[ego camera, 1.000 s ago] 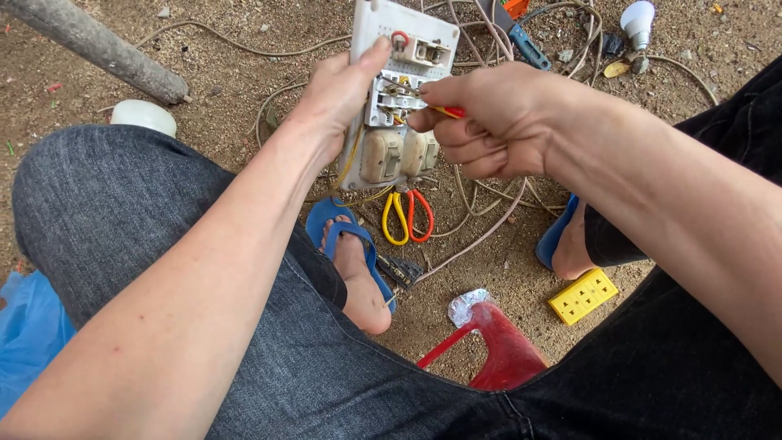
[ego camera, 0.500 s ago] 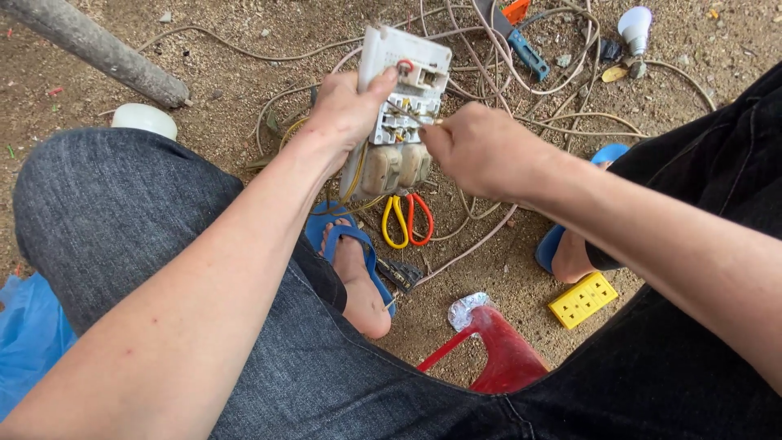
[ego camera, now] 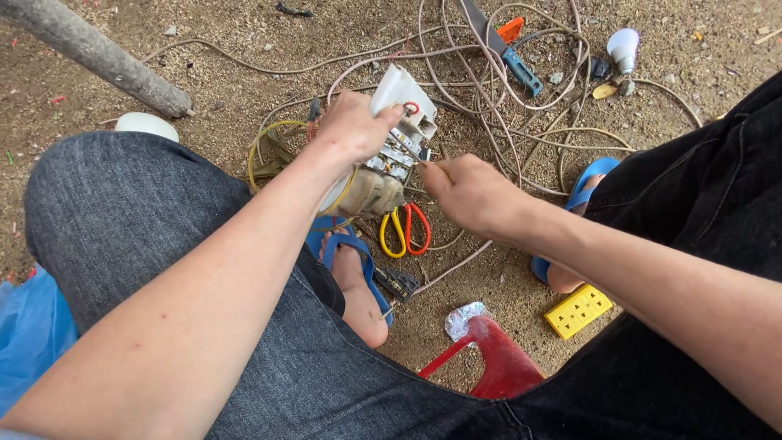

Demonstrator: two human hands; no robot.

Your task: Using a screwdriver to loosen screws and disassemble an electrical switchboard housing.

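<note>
Left hand (ego camera: 354,126) grips a white switch-and-socket unit (ego camera: 389,143) from behind, thumb on its top edge, holding it tilted above the sandy ground (ego camera: 244,41) between the person's knees. Right hand (ego camera: 468,191) is closed at the unit's right edge — whether it pinches a tool or a wire cannot be told. Yellow and red wire loops (ego camera: 403,231) hang below the unit. Blue sandals (ego camera: 350,253) sit beneath, a yellow socket block (ego camera: 577,310) lies near right, and a red plastic piece (ego camera: 497,363) nearer still. Tangled cables (ego camera: 521,122) spread to the far side, with a white bulb (ego camera: 623,49) at far right — and a grey pole (ego camera: 90,57) at far left.
</note>
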